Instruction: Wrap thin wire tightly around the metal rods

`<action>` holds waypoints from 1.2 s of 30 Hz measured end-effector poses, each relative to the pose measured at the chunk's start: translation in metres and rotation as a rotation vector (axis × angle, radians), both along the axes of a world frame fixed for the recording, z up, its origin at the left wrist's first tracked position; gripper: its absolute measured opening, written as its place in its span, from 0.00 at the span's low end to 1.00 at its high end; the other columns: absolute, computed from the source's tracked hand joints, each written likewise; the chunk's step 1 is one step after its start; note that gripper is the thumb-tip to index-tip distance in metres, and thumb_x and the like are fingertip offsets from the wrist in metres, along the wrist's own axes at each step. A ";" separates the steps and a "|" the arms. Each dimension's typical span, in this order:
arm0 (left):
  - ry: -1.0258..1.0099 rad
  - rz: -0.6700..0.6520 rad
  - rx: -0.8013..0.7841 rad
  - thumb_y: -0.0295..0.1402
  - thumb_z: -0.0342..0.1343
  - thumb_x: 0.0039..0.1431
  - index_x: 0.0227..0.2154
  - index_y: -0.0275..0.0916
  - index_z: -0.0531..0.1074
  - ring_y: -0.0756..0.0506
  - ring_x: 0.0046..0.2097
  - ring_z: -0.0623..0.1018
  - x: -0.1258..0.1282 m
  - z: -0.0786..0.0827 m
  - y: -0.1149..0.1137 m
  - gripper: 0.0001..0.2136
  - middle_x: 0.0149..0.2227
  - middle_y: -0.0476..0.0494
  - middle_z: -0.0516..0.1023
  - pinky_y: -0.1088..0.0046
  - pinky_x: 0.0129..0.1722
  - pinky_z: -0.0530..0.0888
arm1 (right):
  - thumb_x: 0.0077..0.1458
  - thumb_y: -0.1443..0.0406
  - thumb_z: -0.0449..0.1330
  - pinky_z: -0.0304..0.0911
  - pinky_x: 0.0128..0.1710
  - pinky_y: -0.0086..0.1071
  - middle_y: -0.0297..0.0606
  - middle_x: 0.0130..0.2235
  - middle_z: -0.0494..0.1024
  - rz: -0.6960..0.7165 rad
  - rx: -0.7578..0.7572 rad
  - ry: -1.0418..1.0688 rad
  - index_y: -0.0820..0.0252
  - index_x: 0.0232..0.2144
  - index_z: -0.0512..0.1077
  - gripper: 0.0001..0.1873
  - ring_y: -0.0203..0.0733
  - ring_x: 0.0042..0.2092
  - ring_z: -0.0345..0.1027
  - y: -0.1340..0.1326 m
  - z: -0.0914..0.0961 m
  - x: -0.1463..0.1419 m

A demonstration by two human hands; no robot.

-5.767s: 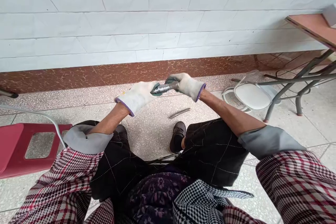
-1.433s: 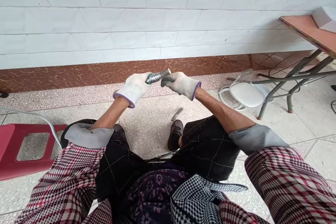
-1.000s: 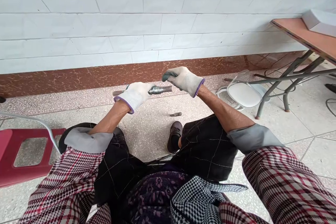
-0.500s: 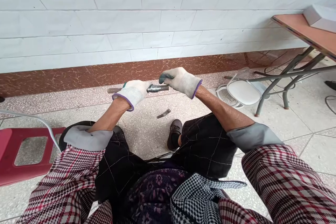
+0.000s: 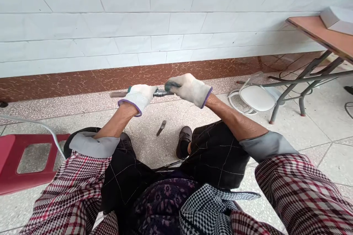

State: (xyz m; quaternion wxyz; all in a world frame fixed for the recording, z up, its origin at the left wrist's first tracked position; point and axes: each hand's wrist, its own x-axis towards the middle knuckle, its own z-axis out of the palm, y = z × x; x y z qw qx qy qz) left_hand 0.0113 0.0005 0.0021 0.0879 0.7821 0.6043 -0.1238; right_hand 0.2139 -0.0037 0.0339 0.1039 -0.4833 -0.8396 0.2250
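A brown rod with a coil of shiny metal wire [image 5: 160, 93] wound round it lies level in front of me, above the floor. My left hand [image 5: 141, 96], in a white glove with a purple cuff, is closed round the rod; its bare end [image 5: 118, 94] sticks out to the left. My right hand [image 5: 187, 87], gloved alike with dark green fingertips, has its fingers curled over the coil's right end, which they partly hide. Below the hands is a short brown stick [image 5: 161, 127], tilted; whether it hangs from the wire or lies on the floor I cannot tell.
A red plastic stool [image 5: 55, 150] stands at left with a pale curved tube [image 5: 35, 120] above it. At right are a small white chair [image 5: 257, 98] and a folding table [image 5: 314, 22] bearing a white box. A tiled wall [image 5: 154, 25] rises ahead. My shoes [image 5: 184, 141] flank the short stick.
My right hand has come slightly down and left, closer over the coil. The short stick has shifted left and downward and turned steeper. My left hand has barely moved.
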 end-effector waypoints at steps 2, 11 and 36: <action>-0.137 -0.056 -0.009 0.34 0.52 0.69 0.55 0.44 0.81 0.38 0.43 0.83 0.002 0.000 -0.006 0.17 0.40 0.37 0.85 0.65 0.42 0.75 | 0.65 0.67 0.57 0.64 0.40 0.35 0.39 0.39 0.83 -0.022 0.000 0.099 0.61 0.40 0.83 0.13 0.41 0.39 0.72 0.013 -0.001 0.010; -0.456 0.169 0.060 0.36 0.52 0.70 0.51 0.39 0.82 0.42 0.39 0.82 0.000 0.006 -0.002 0.16 0.40 0.37 0.85 0.68 0.37 0.74 | 0.67 0.66 0.58 0.60 0.35 0.33 0.37 0.33 0.79 0.003 -0.094 0.045 0.61 0.39 0.81 0.11 0.37 0.33 0.66 -0.008 -0.021 -0.012; 0.049 -0.031 0.025 0.31 0.50 0.70 0.58 0.45 0.79 0.35 0.43 0.83 -0.001 -0.007 0.005 0.19 0.39 0.34 0.85 0.60 0.42 0.74 | 0.66 0.66 0.60 0.58 0.35 0.35 0.36 0.32 0.78 -0.027 -0.023 0.068 0.62 0.40 0.83 0.11 0.37 0.32 0.65 0.007 -0.010 0.008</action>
